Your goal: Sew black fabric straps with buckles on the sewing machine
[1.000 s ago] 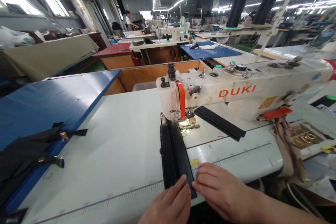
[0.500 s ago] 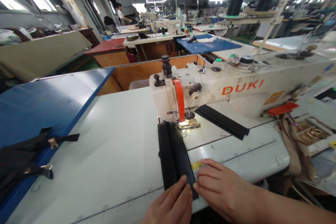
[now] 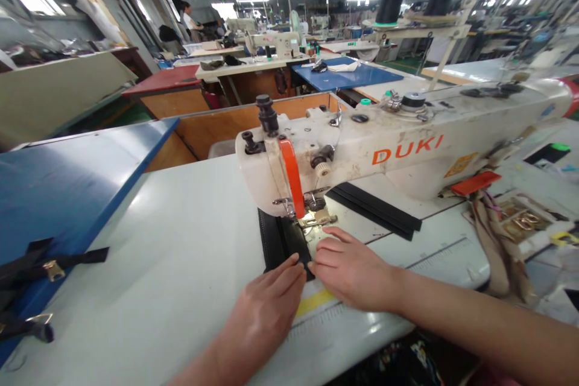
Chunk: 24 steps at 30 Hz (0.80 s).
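Observation:
A black strip piece lies flat on the white table and runs under the presser foot of a white DUKI sewing machine. My left hand lies flat with its fingertips pressed on the strip's near end. My right hand rests just right of it, fingers stretched flat and together on the strip's edge close to the needle. Neither hand grips anything.
More black strips lie under the machine arm. Black straps with metal buckles sit on a blue board at the left. A tray of metal parts and beige cloth are at the right. Other workstations and a person stand far behind.
Both hands have pushed forward toward the needle, and the black strip has fed further under the presser foot, leaving only a short length in front. A yellow mark on the table now shows.

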Motion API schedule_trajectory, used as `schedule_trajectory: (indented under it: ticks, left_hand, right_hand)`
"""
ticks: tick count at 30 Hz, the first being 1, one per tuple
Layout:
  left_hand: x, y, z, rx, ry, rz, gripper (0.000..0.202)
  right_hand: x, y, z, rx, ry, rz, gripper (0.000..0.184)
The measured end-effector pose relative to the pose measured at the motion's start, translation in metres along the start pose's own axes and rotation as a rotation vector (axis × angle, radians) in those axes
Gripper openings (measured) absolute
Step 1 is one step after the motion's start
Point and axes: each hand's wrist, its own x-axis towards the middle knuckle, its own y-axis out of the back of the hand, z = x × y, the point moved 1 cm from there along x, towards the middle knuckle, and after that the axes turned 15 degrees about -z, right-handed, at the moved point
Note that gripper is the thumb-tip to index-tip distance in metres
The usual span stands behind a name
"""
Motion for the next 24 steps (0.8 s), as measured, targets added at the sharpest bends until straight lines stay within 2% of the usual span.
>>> schedule_trajectory:
  ticks: [8, 15, 20, 24]
  left_hand:
    - [0.014, -0.008, -0.031, 0.049, 0.121, 0.037, 0.029]
    - [0.023, -0.012, -0.058, 0.046, 0.171, 0.096, 0.029]
    - [0.029, -0.018, -0.067, 0.008, 0.173, 0.100, 0.029]
    - [0.029, -0.020, -0.065, 0.015, 0.187, 0.089, 0.030]
  right_hand:
    - [0.025, 0.000, 0.018, -0.072, -0.110, 0.052, 0.011]
    - [0.030, -0.007, 0.019, -0.072, -0.174, 0.138, 0.011]
    - [0.029, -0.008, 0.020, -0.043, -0.170, 0.206, 0.011]
    - [0.025, -0.008, 0.021, -0.008, -0.153, 0.256, 0.012]
